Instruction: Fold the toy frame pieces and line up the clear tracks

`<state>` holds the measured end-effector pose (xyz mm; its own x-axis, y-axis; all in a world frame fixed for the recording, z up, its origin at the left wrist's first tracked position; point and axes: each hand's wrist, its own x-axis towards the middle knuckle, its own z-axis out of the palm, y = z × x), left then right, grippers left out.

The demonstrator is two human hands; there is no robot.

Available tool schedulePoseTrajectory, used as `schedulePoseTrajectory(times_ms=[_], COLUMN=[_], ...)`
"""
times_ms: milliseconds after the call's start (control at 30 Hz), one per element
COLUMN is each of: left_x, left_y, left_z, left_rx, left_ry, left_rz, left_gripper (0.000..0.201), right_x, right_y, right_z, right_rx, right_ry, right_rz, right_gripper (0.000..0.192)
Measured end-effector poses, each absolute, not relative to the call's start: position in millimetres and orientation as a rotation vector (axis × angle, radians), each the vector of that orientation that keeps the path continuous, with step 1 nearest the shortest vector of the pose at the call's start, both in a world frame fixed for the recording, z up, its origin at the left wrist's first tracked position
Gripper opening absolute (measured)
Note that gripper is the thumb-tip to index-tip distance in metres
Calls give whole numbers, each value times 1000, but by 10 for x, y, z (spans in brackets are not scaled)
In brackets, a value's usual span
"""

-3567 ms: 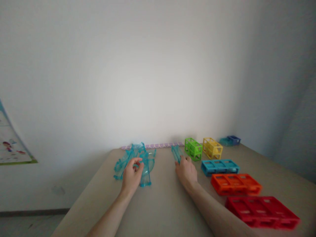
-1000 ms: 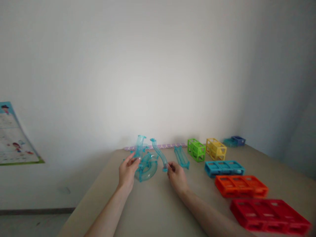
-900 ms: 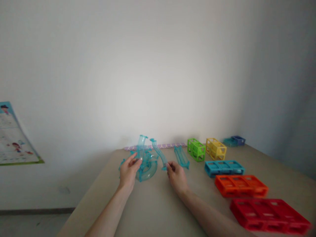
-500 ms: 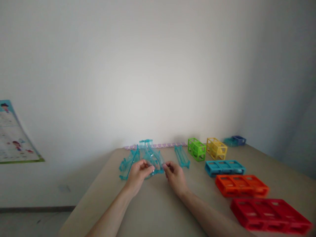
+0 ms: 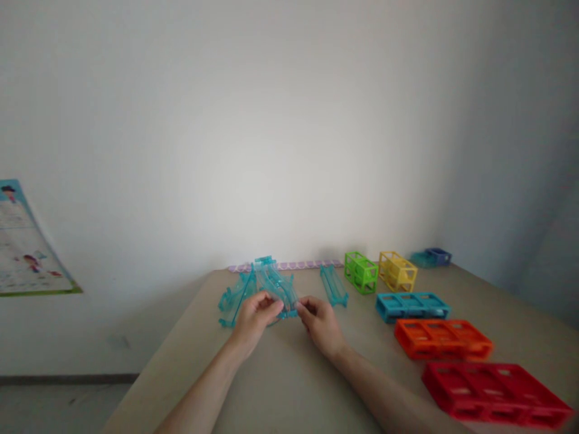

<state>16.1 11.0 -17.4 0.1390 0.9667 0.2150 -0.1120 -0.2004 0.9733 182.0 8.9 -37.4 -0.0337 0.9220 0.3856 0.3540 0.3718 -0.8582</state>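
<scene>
Now clear teal track piece (image 5: 277, 288) pinched between both hands' grip.

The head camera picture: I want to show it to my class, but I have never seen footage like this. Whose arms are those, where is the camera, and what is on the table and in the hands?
The camera sits on a person's head and looks forward and down, so the two bare arms reaching in from below are that person's own. The left hand and right hand meet over a clear teal curved track piece and pinch it from both sides. More teal track pieces lie beside it on the beige table, and one straight track lies apart to the right. Further right stand a green cage block and a yellow cage block, then a blue frame, an orange frame and a red frame lying flat.
</scene>
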Motion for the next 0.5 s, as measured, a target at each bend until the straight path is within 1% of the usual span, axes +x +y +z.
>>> schedulePoseTrajectory(times_ms=[133,267,367,500], left_x=[161,142,133,140], left_y=[139,148,132,97], left_z=[-209,-210,-199,-178], left_rx=[1244,1206,1198,1211], left_ry=[912,904,880,858], left_rz=[1308,1311,1279,1213], left_gripper=[27,27,26,25], right_x=[1844,1992,2135,2233], right_y=[34,61,149,202], right_z=[-293,-205,-210,-239], right_rx=[-1277,-1472,-1700,-1870], right_ry=[-1672,-1693,-1698,-1718], right_rz=[478,142,-48,-132], right_gripper=[37,25,35,39])
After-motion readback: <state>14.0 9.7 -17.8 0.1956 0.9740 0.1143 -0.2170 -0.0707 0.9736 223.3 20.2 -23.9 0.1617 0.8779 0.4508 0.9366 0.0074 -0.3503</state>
